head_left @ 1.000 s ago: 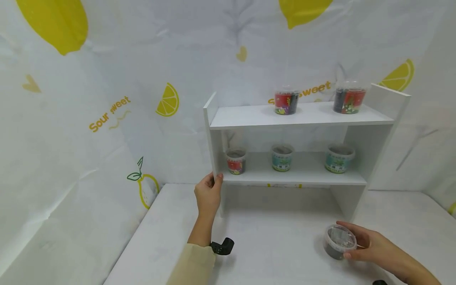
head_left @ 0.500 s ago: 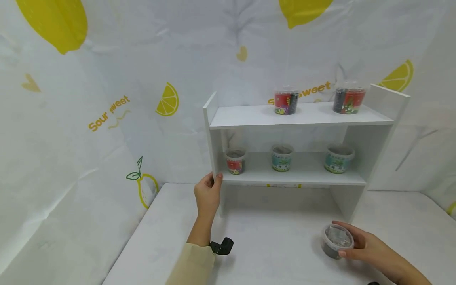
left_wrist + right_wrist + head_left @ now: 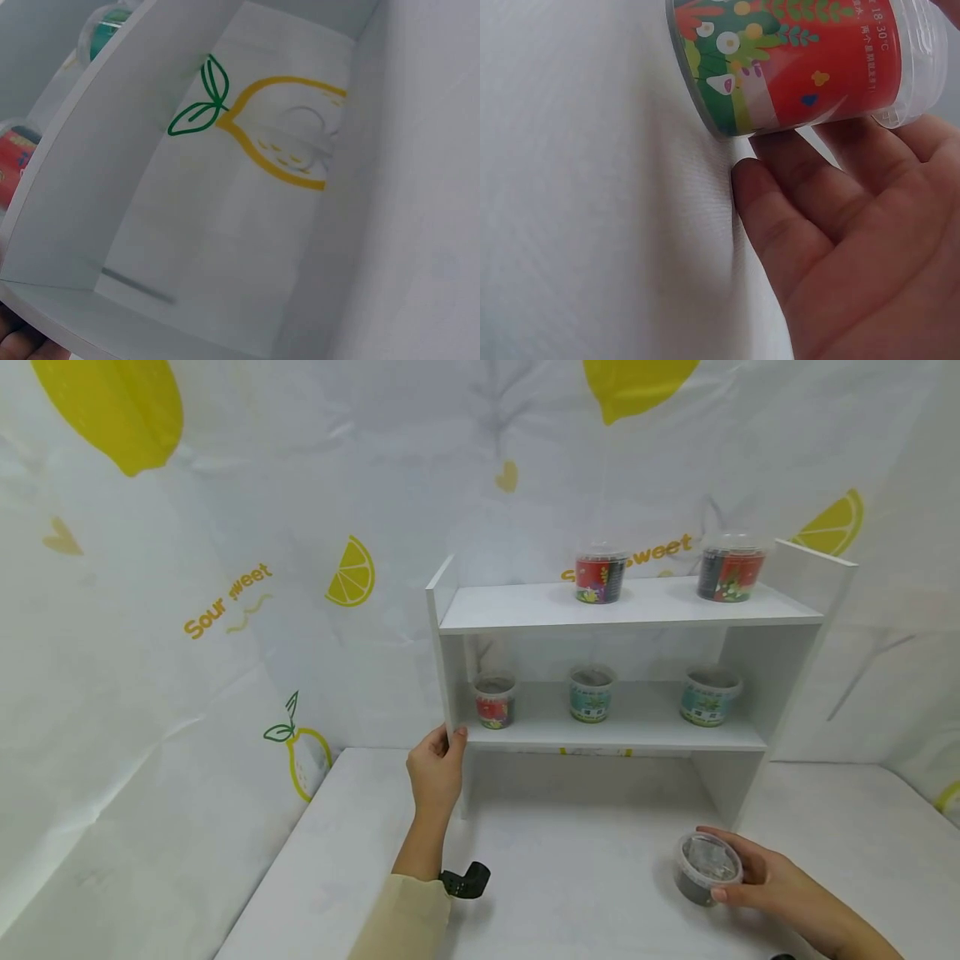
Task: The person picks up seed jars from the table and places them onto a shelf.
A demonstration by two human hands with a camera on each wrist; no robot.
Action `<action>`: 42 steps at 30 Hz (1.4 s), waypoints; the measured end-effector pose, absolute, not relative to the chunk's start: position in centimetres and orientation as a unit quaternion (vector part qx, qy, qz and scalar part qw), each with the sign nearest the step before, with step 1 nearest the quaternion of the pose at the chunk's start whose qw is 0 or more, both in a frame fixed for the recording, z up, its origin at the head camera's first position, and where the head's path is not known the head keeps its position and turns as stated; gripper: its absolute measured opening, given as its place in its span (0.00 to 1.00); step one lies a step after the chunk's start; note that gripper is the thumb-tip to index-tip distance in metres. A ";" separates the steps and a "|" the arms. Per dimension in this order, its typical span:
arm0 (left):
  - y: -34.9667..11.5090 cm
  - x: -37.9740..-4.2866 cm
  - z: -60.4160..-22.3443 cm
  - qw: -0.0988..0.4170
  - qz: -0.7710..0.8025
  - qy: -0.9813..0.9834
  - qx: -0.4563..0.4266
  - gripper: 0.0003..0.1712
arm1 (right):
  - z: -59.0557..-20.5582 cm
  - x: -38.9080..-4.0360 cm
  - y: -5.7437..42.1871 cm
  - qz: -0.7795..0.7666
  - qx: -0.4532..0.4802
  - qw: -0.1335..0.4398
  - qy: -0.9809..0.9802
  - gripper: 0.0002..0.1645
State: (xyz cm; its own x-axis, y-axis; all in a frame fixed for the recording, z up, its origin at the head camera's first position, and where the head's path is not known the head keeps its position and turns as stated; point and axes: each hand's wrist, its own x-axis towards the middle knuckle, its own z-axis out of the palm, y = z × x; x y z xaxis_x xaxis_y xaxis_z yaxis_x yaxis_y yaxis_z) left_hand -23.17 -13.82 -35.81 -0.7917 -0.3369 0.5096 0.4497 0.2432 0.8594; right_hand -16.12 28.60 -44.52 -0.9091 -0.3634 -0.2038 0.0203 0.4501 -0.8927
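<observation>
My left hand (image 3: 437, 770) grips the left side panel of a white two-tier shelf (image 3: 615, 740) at the height of its lower board. In the left wrist view, a few fingertips (image 3: 24, 339) show under the panel's edge. On the right, my right hand (image 3: 772, 885) holds a clear-lidded plastic cup (image 3: 707, 867) with dark contents, thumb and fingers around its side. The right wrist view shows the cup's red label (image 3: 832, 67) with printed flowers and leaves. Its base is right at the white table (image 3: 555, 893), in front of the shelf's right leg.
Two red-and-black cups, one near the middle (image 3: 600, 578) and one at the right (image 3: 730, 572), stand on the upper board. On the lower board are a red-labelled cup (image 3: 494, 702) and two green ones (image 3: 590, 697). A white lemon-print sheet (image 3: 390, 477) hangs behind.
My right hand and the cup have shifted slightly left across the table front. The left hand keeps its grip on the shelf panel, and the cups on the boards stay in place.
</observation>
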 end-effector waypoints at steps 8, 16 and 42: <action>-14.2 -24.6 -37.2 0.312 -0.621 -0.718 -0.038 0.16 | -44.7 -16.2 28.6 -0.516 -0.097 0.195 0.829 0.47; -14.6 -25.9 -38.7 0.316 -0.625 -0.713 -0.037 0.17 | -44.6 -16.2 28.6 -0.520 -0.088 0.197 0.827 0.46; -14.9 -26.2 -38.9 0.314 -0.629 -0.709 -0.051 0.18 | -43.3 -16.5 27.2 -0.491 -0.078 0.159 0.853 0.43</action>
State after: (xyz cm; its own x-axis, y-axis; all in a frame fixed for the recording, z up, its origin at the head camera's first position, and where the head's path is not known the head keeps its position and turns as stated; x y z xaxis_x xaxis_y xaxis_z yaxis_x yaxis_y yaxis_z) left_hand -26.15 -14.90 -38.91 -0.7979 -0.3232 0.5088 0.4668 0.2028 0.8608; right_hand -16.47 27.19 -43.34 -0.9375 -0.2882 -0.1949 0.0237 0.5061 -0.8621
